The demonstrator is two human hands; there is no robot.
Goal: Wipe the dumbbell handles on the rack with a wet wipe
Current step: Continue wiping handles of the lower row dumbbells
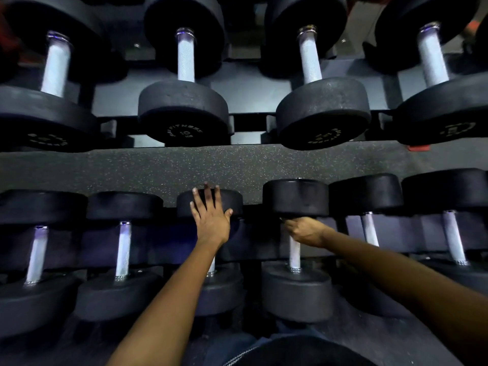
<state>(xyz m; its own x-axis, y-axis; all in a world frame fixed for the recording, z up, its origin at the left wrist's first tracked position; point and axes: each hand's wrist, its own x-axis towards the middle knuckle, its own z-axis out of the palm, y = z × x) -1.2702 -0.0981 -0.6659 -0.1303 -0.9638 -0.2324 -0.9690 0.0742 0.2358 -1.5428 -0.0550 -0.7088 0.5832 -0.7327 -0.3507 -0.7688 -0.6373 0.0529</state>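
Dumbbell handles: they are lying in two rows on the rack [248, 96], every silver handle running its long axis near to far, one black head pointing at the viewer and the other away.
Far row: four larger dumbbells are sitting across the top of the view; the second from the left [184, 101] is showing "10" on its near head.
Floor strip: speckled dark rubber flooring [237, 165] is showing as a band running left to right between the two rows.
Near row: six smaller dumbbells are sitting side by side, close together.
Handled dumbbell: the fourth from the left [295, 249] is lying near centre-right, its handle [294, 256] bare below the fist.
Middle dumbbell: the third from the left [211, 283] is mostly covered by the left forearm, its far head [235, 200] showing beyond the fingers.
Left hand: the left hand [211, 220] is resting flat on that far head, fingers straight and spread, gripping nothing.
Right hand: the right hand [306, 231] is curling around the far end of the handle, just below the far head.
Wet wipe: hidden inside the fist, so I cannot tell whether one is being held.
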